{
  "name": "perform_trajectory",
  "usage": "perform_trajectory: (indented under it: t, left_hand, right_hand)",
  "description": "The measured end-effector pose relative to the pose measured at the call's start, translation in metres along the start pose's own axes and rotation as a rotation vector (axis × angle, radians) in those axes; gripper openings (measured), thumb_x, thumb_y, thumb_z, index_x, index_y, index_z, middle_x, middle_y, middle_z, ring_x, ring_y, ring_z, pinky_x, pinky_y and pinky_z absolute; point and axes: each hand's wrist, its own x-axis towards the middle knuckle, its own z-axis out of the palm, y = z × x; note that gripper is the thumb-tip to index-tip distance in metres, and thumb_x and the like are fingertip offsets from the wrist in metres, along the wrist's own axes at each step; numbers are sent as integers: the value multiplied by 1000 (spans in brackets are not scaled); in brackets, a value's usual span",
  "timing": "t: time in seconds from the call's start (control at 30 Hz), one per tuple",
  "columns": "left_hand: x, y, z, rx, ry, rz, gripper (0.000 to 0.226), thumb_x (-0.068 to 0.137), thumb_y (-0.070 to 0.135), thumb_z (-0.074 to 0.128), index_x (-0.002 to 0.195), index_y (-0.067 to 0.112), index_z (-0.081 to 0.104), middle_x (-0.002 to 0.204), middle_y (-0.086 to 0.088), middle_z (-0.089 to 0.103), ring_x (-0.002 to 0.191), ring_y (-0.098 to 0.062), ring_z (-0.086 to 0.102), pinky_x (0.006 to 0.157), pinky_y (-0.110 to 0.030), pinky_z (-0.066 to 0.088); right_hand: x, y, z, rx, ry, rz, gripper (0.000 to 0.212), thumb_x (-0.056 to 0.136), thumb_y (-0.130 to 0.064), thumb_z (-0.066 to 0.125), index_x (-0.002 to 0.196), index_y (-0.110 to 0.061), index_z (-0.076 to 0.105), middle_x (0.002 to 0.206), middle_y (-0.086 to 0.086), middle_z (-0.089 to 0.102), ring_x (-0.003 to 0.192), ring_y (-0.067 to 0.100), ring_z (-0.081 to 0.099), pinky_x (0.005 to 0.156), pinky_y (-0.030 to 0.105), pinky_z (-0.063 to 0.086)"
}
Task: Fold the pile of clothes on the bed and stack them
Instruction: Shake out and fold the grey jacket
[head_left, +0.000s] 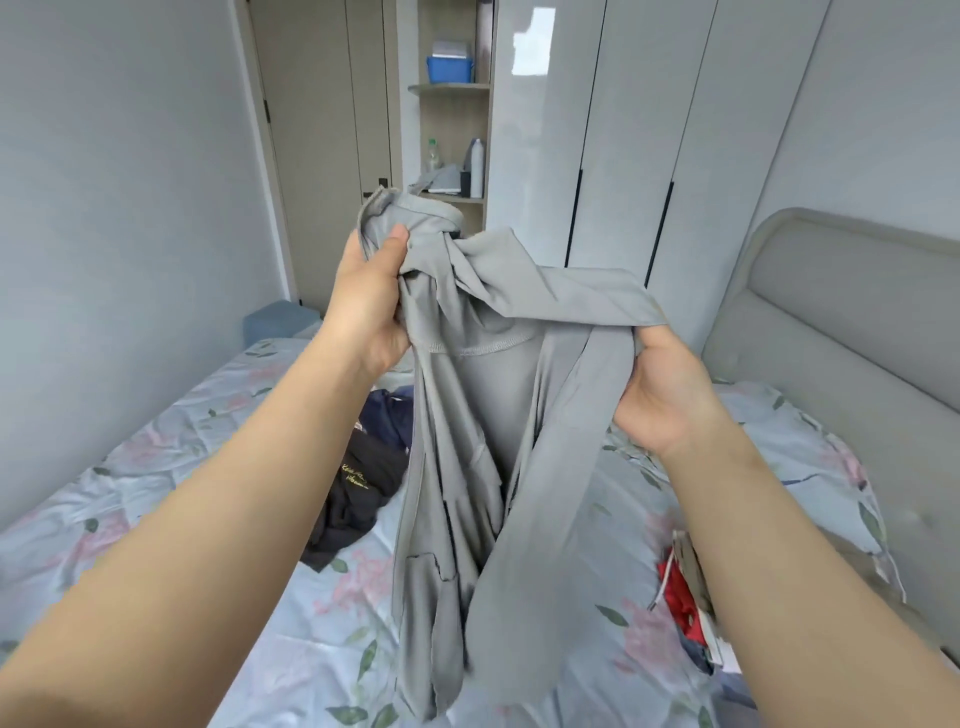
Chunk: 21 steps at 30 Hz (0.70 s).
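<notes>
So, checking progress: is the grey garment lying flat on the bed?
No, the left hand and right hand hold the grey garment up, and it hangs bunched.

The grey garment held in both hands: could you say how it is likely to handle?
Probably very floppy: the grey garment hangs in limp folds below the left hand and right hand. Likely light, since each grip bunches it easily.

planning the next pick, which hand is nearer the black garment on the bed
Left. The left hand grips the gray garment almost straight above the black garment; the right hand holds the other end, farther right.
</notes>
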Motion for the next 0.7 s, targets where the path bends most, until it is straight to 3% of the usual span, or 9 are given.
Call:
perform_trajectory:
  t: [0.17, 0.33, 0.53, 0.7]
  left_hand:
    - [-16, 14, 18, 7, 15, 51, 13, 101, 11, 40, 107, 18, 50, 113, -13, 64, 95, -27, 67, 80, -45, 57]
    - [-5, -10, 10, 85, 50, 17, 25, 102, 11, 40, 125, 9, 47, 118, -15, 63, 97, -26, 67, 79, -40, 58]
    - [39, -83, -34, 166, 143, -101, 14, 101, 12, 41, 108, 17, 52, 101, -4, 67, 85, -15, 68, 71, -30, 57]
    - [104, -173, -85, 221, 247, -265, 19, 100, 11, 43, 118, 16, 49, 96, -2, 67, 75, -9, 68, 62, -24, 56]
  right_hand:
    - [-15, -12, 2, -4, 3, -6, 51, 86, -28, 60, 133, -11, 54, 126, 11, 62, 113, 25, 62, 89, 39, 54]
    - [-7, -2, -15, -19, 51, 28, 47, 87, -28, 60, 131, -14, 56, 125, 9, 64, 110, 24, 63, 91, 39, 53]
    - [42, 44, -51, -42, 131, 123, 42, 89, -27, 60, 128, -14, 59, 122, 8, 65, 110, 25, 64, 91, 43, 52]
    - [125, 104, -90, -65, 238, 190, 31, 89, -24, 59, 118, -14, 67, 113, 7, 70, 103, 22, 67, 89, 39, 54]
